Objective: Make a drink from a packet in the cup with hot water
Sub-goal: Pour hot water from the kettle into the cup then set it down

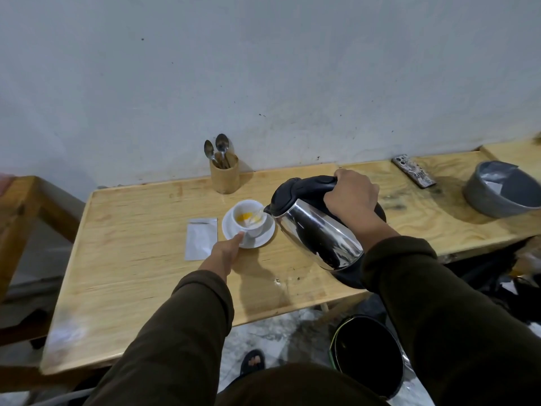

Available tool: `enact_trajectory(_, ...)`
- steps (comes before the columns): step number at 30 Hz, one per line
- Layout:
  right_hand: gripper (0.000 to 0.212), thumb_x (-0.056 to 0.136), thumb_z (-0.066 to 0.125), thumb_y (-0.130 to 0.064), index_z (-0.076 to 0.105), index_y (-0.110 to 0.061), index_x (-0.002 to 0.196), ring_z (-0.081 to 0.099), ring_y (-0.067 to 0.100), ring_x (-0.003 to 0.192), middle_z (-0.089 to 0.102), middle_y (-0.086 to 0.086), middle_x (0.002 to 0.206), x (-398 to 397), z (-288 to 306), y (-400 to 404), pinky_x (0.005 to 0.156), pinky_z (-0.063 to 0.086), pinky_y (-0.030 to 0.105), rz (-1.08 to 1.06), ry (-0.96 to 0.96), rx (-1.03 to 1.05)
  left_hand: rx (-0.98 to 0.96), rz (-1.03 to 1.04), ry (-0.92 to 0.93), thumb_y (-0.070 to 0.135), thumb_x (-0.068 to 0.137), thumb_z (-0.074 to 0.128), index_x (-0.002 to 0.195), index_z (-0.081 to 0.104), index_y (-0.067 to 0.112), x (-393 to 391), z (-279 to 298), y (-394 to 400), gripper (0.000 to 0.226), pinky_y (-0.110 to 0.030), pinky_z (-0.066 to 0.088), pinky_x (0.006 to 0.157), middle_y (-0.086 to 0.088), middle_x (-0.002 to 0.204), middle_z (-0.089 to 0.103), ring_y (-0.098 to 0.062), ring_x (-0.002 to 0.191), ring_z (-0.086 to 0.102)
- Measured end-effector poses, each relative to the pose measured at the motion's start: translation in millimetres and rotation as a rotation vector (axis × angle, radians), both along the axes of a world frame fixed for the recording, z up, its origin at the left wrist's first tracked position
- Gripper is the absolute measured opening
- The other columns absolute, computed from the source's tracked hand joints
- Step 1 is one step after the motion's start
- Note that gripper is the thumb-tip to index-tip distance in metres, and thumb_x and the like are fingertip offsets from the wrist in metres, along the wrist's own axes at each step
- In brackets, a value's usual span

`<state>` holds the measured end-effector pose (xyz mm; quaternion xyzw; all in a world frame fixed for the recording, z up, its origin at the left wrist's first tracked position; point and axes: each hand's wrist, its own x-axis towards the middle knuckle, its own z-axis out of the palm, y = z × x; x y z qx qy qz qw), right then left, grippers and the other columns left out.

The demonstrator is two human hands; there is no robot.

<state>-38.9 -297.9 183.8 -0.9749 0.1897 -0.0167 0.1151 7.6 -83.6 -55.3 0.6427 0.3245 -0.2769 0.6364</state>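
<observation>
Steel kettle (317, 231) in right hand (351, 194) pours into cup (248, 215)

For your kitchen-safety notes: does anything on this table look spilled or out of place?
Yes. A small wet patch glistens on the wooden table near its front edge, below the tilted kettle, apart from the cup. It looks like spilled water.

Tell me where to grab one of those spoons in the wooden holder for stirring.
Pinch a spoon by its bowl end, coming straight down from above. Both spoons stand handle-down in the holder, so only the bowls stick out, and the wall behind blocks any approach from the back.
</observation>
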Motion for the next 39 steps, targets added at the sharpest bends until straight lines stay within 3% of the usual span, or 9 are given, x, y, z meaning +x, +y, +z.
enact_trajectory(7,0.017,0.086,0.052,-0.010,0.057,-0.013,0.102,0.056,0.031,0.101,0.050,0.004,0.085,1.0,0.1,4.3,0.095,0.036,0.039,0.001,0.001,-0.016,-0.010,-0.010,0.030,0.057,0.068,0.072,0.135,0.046,0.007,1.4,-0.3,-1.3,0.087,-0.047,0.042,0.109,-0.015,0.134,0.055,-0.033,0.122,0.053)
enact_trajectory(13,0.019,0.086,0.052,-0.011,0.057,-0.013,0.104,0.056,0.030,0.101,0.050,0.004,0.085,2.4,0.9,6.5,0.095,0.035,0.039,0.013,0.010,-0.033,-0.013,-0.004,-0.013,0.054,0.073,0.071,0.133,0.050,0.002,1.1,-3.4,-2.0,0.082,-0.047,0.042,0.110,-0.023,0.138,0.052,-0.037,0.128,0.050)
enact_trajectory(17,0.021,0.086,0.052,-0.010,0.057,-0.012,0.106,0.056,0.030,0.102,0.055,0.007,0.090,3.6,0.5,6.8,0.094,0.036,0.039,0.004,0.013,-0.041,-0.036,0.007,0.010,0.055,0.069,0.073,0.134,0.048,0.006,1.4,-2.8,-1.9,0.085,-0.046,0.043,0.109,-0.015,0.132,0.057,-0.032,0.121,0.054)
enact_trajectory(28,0.024,0.086,0.052,-0.010,0.057,-0.012,0.109,0.056,0.031,0.104,0.065,0.011,0.105,4.7,1.6,3.1,0.096,0.035,0.040,-0.007,0.010,-0.046,-0.004,0.010,0.018,0.055,0.073,0.071,0.134,0.046,0.009,-1.0,5.6,-4.8,0.080,-0.045,0.042,0.110,-0.014,0.132,0.055,-0.030,0.122,0.053)
enact_trajectory(35,0.023,0.086,0.053,-0.011,0.057,-0.013,0.108,0.056,0.030,0.103,0.056,0.007,0.090,7.6,2.4,2.0,0.097,0.035,0.040,-0.011,0.006,-0.046,-0.008,0.017,0.025,0.059,0.067,0.073,0.133,0.047,0.011,-3.7,7.5,-3.8,0.086,-0.046,0.043,0.109,-0.013,0.130,0.057,-0.030,0.119,0.054)
enact_trajectory(39,0.023,0.085,0.053,-0.009,0.058,-0.013,0.107,0.056,0.030,0.103,0.062,0.009,0.097,7.9,1.6,0.2,0.097,0.035,0.040,-0.011,-0.003,-0.043,-0.015,0.016,0.031,0.060,0.064,0.073,0.133,0.046,0.013,-3.0,6.4,-2.9,0.087,-0.047,0.042,0.109,-0.012,0.131,0.056,-0.030,0.120,0.054)
